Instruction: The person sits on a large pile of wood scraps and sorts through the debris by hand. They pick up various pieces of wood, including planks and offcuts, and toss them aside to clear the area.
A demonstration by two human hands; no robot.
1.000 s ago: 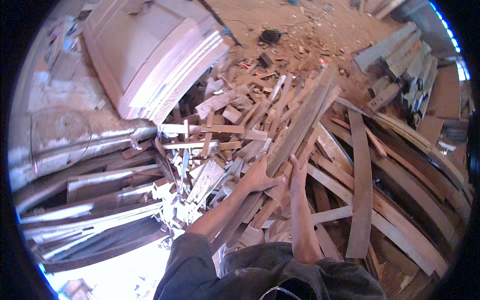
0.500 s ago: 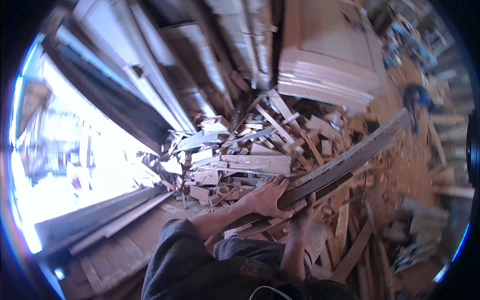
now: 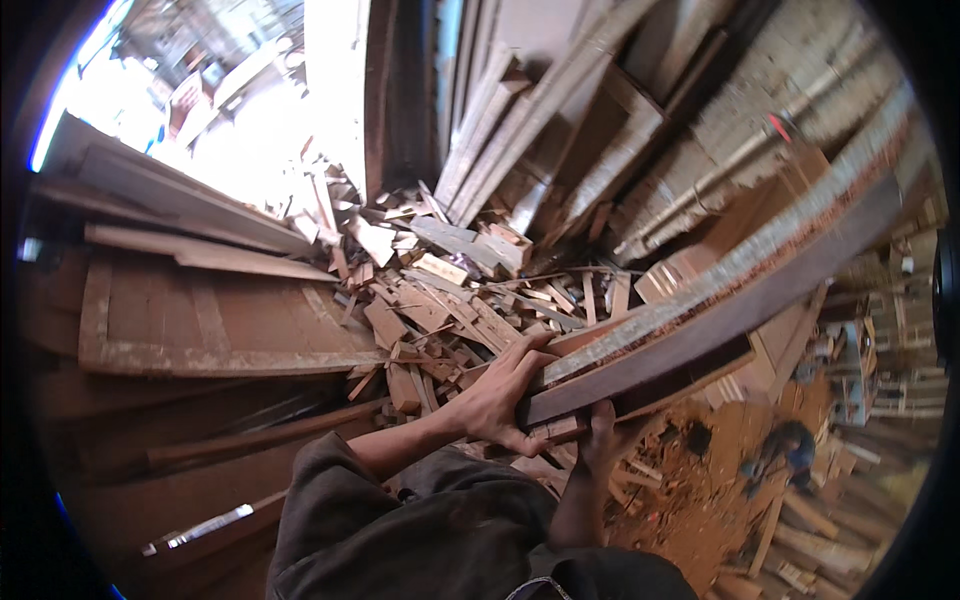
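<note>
Left forearm [image 3: 405, 443] slopes up and rightward from the lower left. Left hand [image 3: 497, 397] holds a gripping pose — fingers [image 3: 530, 352] forward, thumb [image 3: 518, 440] below. Right forearm [image 3: 577, 508] rises steeply. Right hand [image 3: 598, 438], beside the left, grips from lower down — one digit pointing upward, the rest partly hidden.

The long board [image 3: 725, 318] in the hands [image 3: 502, 395] shows mottled grey, a speckled reddish-brown strip and a plain grey-brown face. Beyond the hands, scraps [image 3: 425, 305] mix tan, pinkish-brown and grey. Left of them, a brown panel [image 3: 265, 310] has pale-blotched framing; to their right, the floor [image 3: 690, 530] is orange-brown.
</note>
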